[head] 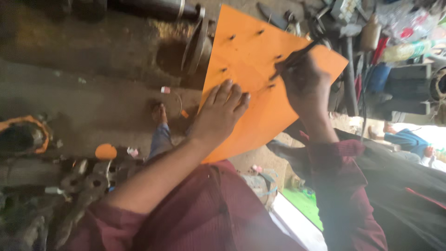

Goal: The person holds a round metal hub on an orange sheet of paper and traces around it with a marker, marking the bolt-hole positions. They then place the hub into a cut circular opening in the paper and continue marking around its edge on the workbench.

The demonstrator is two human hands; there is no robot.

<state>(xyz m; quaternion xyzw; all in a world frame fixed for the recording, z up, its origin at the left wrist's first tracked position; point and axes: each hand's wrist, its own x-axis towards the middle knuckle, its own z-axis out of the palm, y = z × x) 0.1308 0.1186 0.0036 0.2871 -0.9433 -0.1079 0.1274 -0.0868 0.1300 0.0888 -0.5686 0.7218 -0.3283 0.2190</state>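
Note:
A large orange sheet with several small dark holes punched in it is held up in front of me. My left hand lies flat on its lower left part, fingers spread, pressing it. Gripping a thin dark pointed tool, my right hand has the tip down on the sheet near the holes at the right. Both arms wear dark red sleeves.
Below lies a dirty concrete floor with my bare foot on it. Greasy metal machine parts sit at the lower left, a metal shaft with a disc at the top. Tools, bottles and clutter crowd the upper right.

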